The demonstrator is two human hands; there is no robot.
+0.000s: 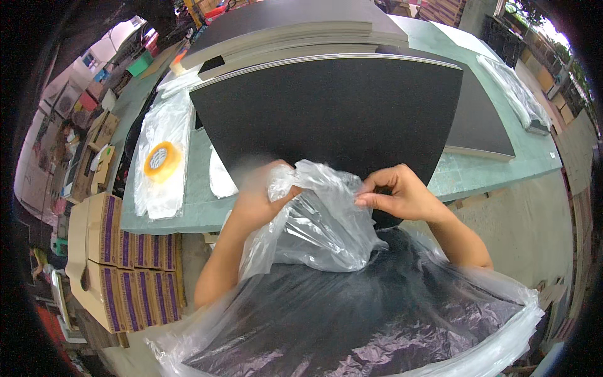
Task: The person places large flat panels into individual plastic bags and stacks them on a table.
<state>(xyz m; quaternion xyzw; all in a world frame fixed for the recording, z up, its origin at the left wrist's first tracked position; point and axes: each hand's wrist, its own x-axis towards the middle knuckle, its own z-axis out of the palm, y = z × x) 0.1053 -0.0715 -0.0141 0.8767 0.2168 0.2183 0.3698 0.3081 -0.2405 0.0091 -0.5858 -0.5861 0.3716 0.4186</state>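
A large clear plastic bag (320,232) hangs in front of me, its upper part bunched between my hands and its wide lower part spread toward me. My left hand (264,195), partly smeared by motion, is closed on the bunched film with the thumb showing in front. On the other side, the thumb and fingers of my right hand (402,195) pinch the bag's edge. Just beyond both hands, a few black boards (333,113) stand together, tilted against the table side. The film hides their lower edge.
Behind is a green table (471,179) bearing a stack of dark boards (295,28). A yellow tape roll (162,162) lies on folded plastic bags (164,201) at left. Cardboard cartons (100,232) are piled below the left end. A plastic-wrapped bundle (515,91) lies far right.
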